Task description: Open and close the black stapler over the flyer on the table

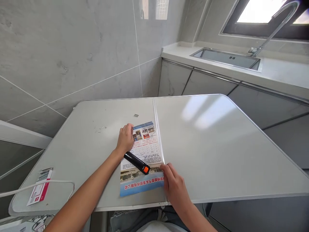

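Observation:
A printed leaflet (145, 151) with blue ends, small photos and red lettering lies on the white table, upside down to me. My left hand (126, 138) is closed at its upper left edge, knuckles up and fingertips hidden. At the lower right edge, my right hand (177, 185) pinches the paper between thumb and fingers. A black stapler (136, 162) with an orange end rests diagonally across the leaflet, its upper end close to my left wrist; neither hand grips it. Beyond the leaflet sits a short strip of staples (136, 115).
Loose staples (102, 128) are scattered left of the leaflet. A red and white packet (40, 190) with staple strips lies at the table's near left corner, a white cable (55, 181) crossing over it. A sink (227, 59) and faucet stand beyond the table, right.

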The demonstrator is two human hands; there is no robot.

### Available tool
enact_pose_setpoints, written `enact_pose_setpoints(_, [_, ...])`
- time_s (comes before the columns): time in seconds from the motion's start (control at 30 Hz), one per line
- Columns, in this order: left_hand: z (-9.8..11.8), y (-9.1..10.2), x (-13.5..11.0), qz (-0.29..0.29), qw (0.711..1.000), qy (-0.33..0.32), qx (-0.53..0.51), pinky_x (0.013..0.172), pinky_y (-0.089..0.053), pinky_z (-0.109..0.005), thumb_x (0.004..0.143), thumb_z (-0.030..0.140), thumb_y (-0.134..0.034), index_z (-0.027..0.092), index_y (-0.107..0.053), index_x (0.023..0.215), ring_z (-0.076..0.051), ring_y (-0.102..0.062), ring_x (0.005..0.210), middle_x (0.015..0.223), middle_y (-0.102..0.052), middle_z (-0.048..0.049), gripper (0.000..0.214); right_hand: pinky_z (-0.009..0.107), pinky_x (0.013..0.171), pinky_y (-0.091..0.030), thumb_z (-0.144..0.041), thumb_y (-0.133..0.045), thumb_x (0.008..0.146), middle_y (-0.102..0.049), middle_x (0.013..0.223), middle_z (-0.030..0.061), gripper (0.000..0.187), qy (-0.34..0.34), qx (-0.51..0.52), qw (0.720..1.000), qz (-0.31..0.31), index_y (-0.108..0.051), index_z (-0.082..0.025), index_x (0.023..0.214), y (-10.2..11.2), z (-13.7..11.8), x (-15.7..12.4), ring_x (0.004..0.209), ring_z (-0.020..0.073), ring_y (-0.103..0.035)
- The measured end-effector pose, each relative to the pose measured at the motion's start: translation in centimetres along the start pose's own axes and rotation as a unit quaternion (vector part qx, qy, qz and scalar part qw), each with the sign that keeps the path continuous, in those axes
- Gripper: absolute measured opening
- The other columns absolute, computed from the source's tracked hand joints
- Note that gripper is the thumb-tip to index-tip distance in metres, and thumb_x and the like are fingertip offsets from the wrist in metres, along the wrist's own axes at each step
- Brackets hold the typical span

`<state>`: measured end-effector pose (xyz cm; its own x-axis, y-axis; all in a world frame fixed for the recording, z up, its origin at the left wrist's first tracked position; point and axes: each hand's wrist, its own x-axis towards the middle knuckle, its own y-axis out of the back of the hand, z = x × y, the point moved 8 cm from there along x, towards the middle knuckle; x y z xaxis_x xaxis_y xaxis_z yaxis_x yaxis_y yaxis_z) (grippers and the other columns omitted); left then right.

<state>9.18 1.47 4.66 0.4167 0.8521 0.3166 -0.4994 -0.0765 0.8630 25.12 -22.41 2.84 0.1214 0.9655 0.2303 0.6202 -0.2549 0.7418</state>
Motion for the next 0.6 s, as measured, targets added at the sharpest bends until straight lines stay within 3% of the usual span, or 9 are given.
enact_pose_setpoints(0.17, [2.5, -1.8, 0.8, -0.03, 0.999, -0.018, -0.001, 0.084, -0.043, -0.042, 0.1, 0.01, -0.034, 0.023, -0.049, 0.106, -0.028, -0.06, 0.094, 0.099, -0.065, -0.0096, 0.021, 0.024, 0.059, -0.05, -0.003, -0.035, 0.098, -0.062, 0.09, 0.004, 0.038, -0.005, -0.022, 0.999, 0.036, -0.058, -0.023, 0.121, 1.8, 1.1, -1.0, 0.064, 0.0165, -0.061])
enact_pose_setpoints(0.43, [8.4, -5.4, 3.4, -0.097, 0.993, -0.067, 0.017, 0.087, -0.044, -0.041, 0.105, 0.013, -0.037, 0.021, -0.056, 0.107, -0.027, -0.06, 0.1, 0.106, -0.068, -0.0101, 0.021, 0.027, 0.06, -0.05, -0.013, -0.037, 0.105, -0.064, 0.089, 0.0042, 0.025, -0.037, -0.069, 0.995, 0.067, -0.059, -0.024, 0.114, 5.3, 4.9, -2.0, 0.066, 0.0179, -0.064])
enact_pose_setpoints(0.6, [9.6, -7.1, 4.0, -0.116, 0.99, -0.074, 0.037, 0.09, -0.045, -0.041, 0.104, 0.016, -0.046, 0.019, -0.064, 0.105, -0.027, -0.058, 0.104, 0.109, -0.065, -0.0103, 0.019, 0.024, 0.054, -0.044, -0.019, -0.037, 0.107, -0.065, 0.086, 0.0027, 0.023, -0.047, -0.066, 0.996, 0.044, -0.06, -0.023, 0.108, 6.0, 5.8, -1.8, 0.061, 0.0152, -0.061])
